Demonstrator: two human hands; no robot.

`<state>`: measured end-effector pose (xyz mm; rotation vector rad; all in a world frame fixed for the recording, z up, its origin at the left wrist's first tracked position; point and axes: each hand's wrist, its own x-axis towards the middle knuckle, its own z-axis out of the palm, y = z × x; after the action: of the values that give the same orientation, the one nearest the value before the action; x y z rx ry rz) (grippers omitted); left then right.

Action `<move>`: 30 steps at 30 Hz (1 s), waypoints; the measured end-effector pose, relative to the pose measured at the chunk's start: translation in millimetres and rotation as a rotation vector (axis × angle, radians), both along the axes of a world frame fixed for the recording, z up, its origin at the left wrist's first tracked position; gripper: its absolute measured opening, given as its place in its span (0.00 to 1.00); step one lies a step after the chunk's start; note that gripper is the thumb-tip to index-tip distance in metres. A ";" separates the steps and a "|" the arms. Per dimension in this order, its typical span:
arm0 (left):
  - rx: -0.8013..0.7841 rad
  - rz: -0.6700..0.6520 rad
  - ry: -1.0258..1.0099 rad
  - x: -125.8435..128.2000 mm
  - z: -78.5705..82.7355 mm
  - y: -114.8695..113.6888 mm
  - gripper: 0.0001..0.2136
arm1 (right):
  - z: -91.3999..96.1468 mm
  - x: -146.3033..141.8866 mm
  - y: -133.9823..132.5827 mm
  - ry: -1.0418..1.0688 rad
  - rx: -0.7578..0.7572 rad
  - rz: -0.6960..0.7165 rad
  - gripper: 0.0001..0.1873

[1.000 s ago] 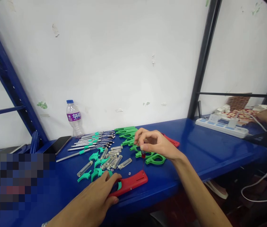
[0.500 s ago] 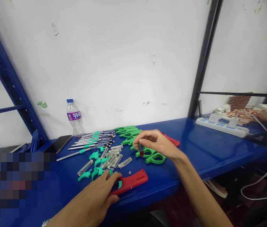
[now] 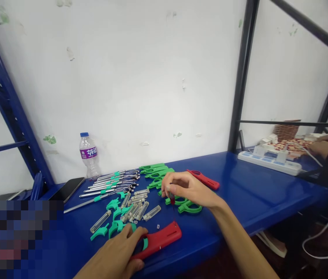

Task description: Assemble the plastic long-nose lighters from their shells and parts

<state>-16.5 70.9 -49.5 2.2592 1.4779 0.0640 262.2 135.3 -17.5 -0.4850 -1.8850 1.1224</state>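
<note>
My left hand [image 3: 120, 248] grips a red lighter casing [image 3: 164, 239] by its handle end, against the blue tabletop. A teal trigger shows inside the casing beside my fingers. My right hand [image 3: 185, 188] pinches a small screwdriver [image 3: 172, 200] upright over the casing's far end. Its thin shaft points down at that end; whether the tip touches cannot be made out. Left of the casing lie loose teal triggers [image 3: 100, 231] and clear fuel tanks [image 3: 152, 213]. Green lighter casings [image 3: 191, 207] lie behind and beneath my right hand.
Metal lighter rods with wires [image 3: 108, 184] lie in a row before a plastic bottle [image 3: 88, 157]. A phone [image 3: 72, 188] is at the left. Another red casing [image 3: 206, 180] lies behind my right wrist. A power strip [image 3: 270, 162] sits at the right, near another person's hand [image 3: 322, 147].
The view has tilted upward, so everything sits lower in it. The screwdriver has lifted slightly relative to the casing, with my right hand still around it. My left hand keeps its hold.
</note>
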 end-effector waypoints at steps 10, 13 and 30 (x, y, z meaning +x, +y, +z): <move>-0.015 0.029 0.045 6.5 10.1 -3.6 0.27 | 3.3 3.6 -1.1 -0.013 0.042 0.029 0.14; -0.048 0.030 0.063 8.8 14.9 -5.1 0.27 | 3.7 2.5 0.0 -0.004 0.029 -0.008 0.13; 0.022 -0.001 -0.008 1.6 4.3 -2.2 0.25 | 4.6 -0.3 -4.0 -0.017 0.072 0.078 0.13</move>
<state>-14.9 68.7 -45.2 2.2738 1.4792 0.0893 261.9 131.2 -12.9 -0.3849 -1.9663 1.0998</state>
